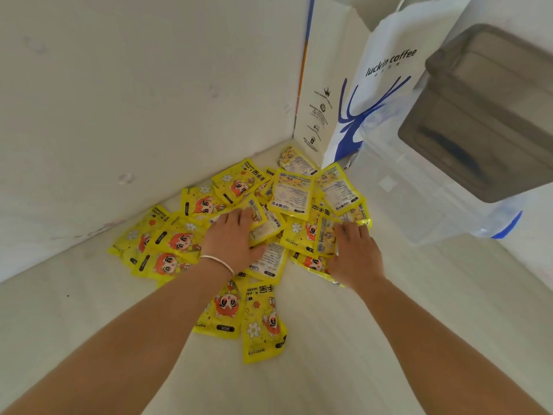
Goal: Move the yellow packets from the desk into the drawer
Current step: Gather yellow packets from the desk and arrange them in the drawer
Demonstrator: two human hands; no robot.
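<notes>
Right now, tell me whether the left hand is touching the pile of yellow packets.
Touching. The head view shows the left hand lying palm down on the yellow packets, fingers spread across them.

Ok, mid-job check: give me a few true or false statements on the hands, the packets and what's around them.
1. Both hands rest flat on the packets. True: the left hand and right hand lie palm down on the pile.
2. The left wrist is bare. False: it wears a bracelet.
3. A white and blue bag stands behind the pile. True.
4. The packets sit in a drawer. False: they lie on the desk, in the corner; no drawer shows.
5. All packets lie picture side up. False: several show their printed backs.
</notes>
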